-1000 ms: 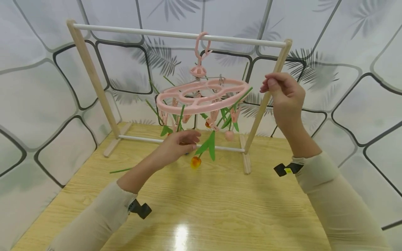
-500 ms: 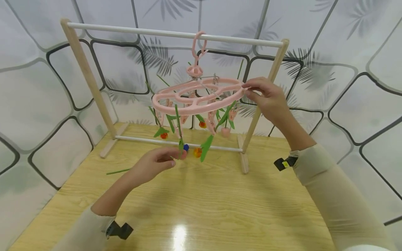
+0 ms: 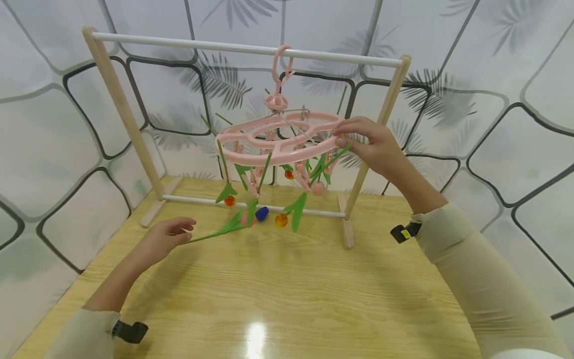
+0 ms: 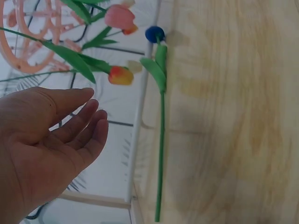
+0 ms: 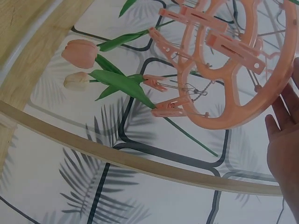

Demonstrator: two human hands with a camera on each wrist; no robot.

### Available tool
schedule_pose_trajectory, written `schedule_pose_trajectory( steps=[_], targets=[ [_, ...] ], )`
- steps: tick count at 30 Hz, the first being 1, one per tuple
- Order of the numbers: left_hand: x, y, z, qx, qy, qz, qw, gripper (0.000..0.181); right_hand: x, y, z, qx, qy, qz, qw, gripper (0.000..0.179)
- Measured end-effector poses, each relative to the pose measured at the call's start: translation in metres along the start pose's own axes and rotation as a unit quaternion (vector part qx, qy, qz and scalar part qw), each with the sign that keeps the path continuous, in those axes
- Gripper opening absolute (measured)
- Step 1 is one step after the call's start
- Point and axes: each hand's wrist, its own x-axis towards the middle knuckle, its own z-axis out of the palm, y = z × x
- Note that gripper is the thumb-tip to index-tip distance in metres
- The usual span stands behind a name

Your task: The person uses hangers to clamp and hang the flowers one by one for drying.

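A pink oval clip hanger [image 3: 269, 158] hangs by its hook, with several artificial tulips clipped head-down below it. My right hand [image 3: 374, 147] pinches the right end of its rim, fingers above and thumb below; in the right wrist view the hand [image 5: 286, 140] is partly cut off. On the table lies a blue tulip [image 4: 162, 135], its green stem pointing towards my left hand [image 3: 163, 242]. That hand hovers at the stem's end, fingers loosely bent, holding nothing. A yellow-orange tulip [image 3: 281, 220] and a pink tulip [image 5: 79, 53] hang from clips.
The hanger's rack has a white top bar [image 3: 188, 44], a left wooden post [image 3: 118, 107], a right wooden post [image 3: 390, 102] and a low white bar [image 3: 206, 200]. It stands on the wooden table [image 3: 287, 279] before a patterned backdrop [image 3: 45, 134].
My left hand has moved away from the hanging flowers, left and down to the blue tulip's stem. My right hand has moved left and taken hold of the hanger's rim.
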Motion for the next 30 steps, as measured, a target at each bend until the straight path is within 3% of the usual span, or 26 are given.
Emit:
schedule_pose_trajectory(
  steps=[8, 15, 30],
  targets=[
    [0.005, -0.025, -0.004, 0.04, -0.014, -0.004, 0.9991, 0.041, 0.0, -0.001, 0.003, -0.009, -0.002, -0.026, 0.9996, 0.023],
    [0.009, -0.044, -0.006, 0.071, -0.04, -0.022, 0.9964, 0.038, -0.003, -0.003, 0.004, -0.004, -0.007, -0.021, 0.9998, 0.022],
    [0.018, -0.066, -0.003, 0.074, -0.068, -0.028, 0.9946, 0.029, -0.003, -0.008, 0.005, 0.0, -0.016, -0.027, 0.9995, 0.022]
  ],
)
